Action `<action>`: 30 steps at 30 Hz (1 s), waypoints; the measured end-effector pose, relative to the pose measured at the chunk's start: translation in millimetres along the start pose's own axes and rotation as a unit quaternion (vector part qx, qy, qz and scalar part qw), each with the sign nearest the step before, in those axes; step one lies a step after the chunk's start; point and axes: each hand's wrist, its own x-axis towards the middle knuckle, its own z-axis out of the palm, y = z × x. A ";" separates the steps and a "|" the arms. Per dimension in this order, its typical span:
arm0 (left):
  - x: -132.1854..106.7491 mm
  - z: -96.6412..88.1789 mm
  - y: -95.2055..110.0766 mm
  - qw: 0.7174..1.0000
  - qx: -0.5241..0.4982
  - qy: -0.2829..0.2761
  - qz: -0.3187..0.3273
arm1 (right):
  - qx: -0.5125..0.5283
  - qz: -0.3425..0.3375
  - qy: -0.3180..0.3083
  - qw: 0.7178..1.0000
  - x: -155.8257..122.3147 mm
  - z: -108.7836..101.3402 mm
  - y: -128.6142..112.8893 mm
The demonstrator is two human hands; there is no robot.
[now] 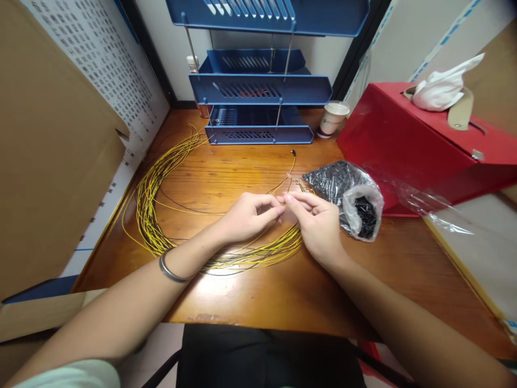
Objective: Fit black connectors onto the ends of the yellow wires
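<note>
My left hand (pixel 255 215) and my right hand (pixel 317 223) meet over the table, thumbs and fingertips pinched close together. Between them runs a thin yellow and black wire, its held end mostly hidden by my fingers. A large loose coil of yellow and black wires (pixel 147 215) curves round from the left and passes under my wrists toward my right hand. One wire end with a small black connector (pixel 293 153) sticks up beyond my hands. Just right of my right hand lies a clear plastic bag (pixel 337 180) of small black parts, its mouth rolled open.
Blue stacked file trays (pixel 260 89) stand at the back. A paper cup (pixel 333 118) is beside them. At the right a red tissue box (pixel 375 129) leans over the wooden table (pixel 242 302). Cardboard (pixel 52 145) and a printed sheet (pixel 100 54) line the left.
</note>
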 end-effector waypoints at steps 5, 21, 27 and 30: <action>0.5 -1.1 -0.6 0.999 0.037 -0.010 0.013 | 0.022 0.024 0.006 0.999 2.3 -1.4 0.1; 1.1 -3.7 -5.4 0.993 0.083 -0.011 0.078 | -0.247 -0.125 -0.109 0.955 -8.6 -7.9 -5.7; 0.2 -4.7 -5.2 0.989 0.076 -0.096 0.082 | -0.284 -0.128 -0.067 0.948 1.2 -18.0 -5.8; 1.0 -4.3 -7.7 0.993 0.068 -0.063 0.069 | -0.309 -0.159 -0.140 0.927 -1.3 -15.8 -5.6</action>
